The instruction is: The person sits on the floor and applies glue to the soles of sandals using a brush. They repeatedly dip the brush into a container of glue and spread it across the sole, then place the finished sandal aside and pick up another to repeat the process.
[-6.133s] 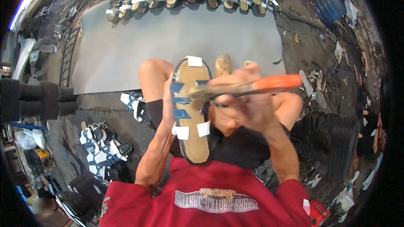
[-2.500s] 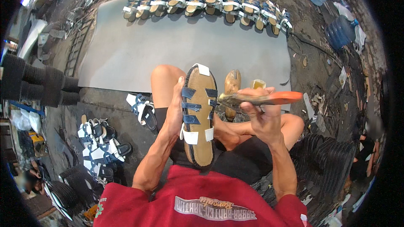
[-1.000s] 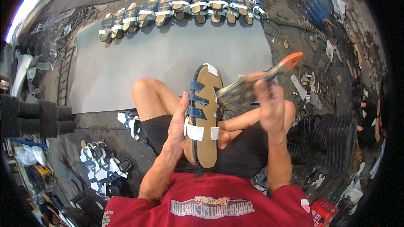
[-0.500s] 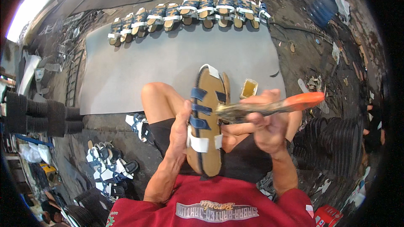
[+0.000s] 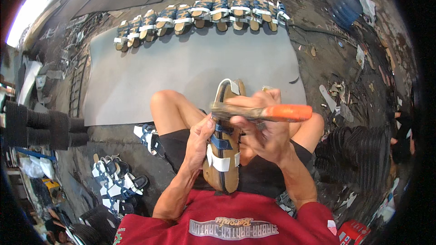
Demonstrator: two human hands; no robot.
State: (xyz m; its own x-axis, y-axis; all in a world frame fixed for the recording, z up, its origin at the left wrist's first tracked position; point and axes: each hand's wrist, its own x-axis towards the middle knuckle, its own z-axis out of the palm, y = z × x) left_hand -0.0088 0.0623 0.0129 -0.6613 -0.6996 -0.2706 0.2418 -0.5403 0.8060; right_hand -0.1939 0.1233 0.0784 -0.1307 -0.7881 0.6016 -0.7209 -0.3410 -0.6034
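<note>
Over my lap, a sandal (image 5: pixel 220 179) is held with its brown footbed side up. Navy strap ends (image 5: pixel 220 143) and white strap pieces (image 5: pixel 220 163) lie across it. My left hand (image 5: pixel 200 140) grips the sandal's left edge, thumb near the upper straps. In my right hand (image 5: pixel 268 131) is a brush with an orange handle (image 5: pixel 288 113) and a dirty, stained head (image 5: pixel 236 110). The brush head lies across the upper part of the sandal, close to my left thumb; its tip's exact contact is blurred. A small container (image 5: pixel 267 88) shows only partly behind my right hand.
A grey mat (image 5: pixel 181 77) spreads ahead, with a row of strapped sandals (image 5: pixel 183 20) along its far side. More sandals (image 5: pixel 116 181) are heaped at left. Black soles are stacked at left (image 5: pixel 41 124) and right (image 5: pixel 356 159). A blue water jug (image 5: pixel 347 9) lies far right.
The brush has moved left and up across the sandal, and its handle now lies more level. My left thumb has shifted inward over the edge. My right hand now covers most of the container.
</note>
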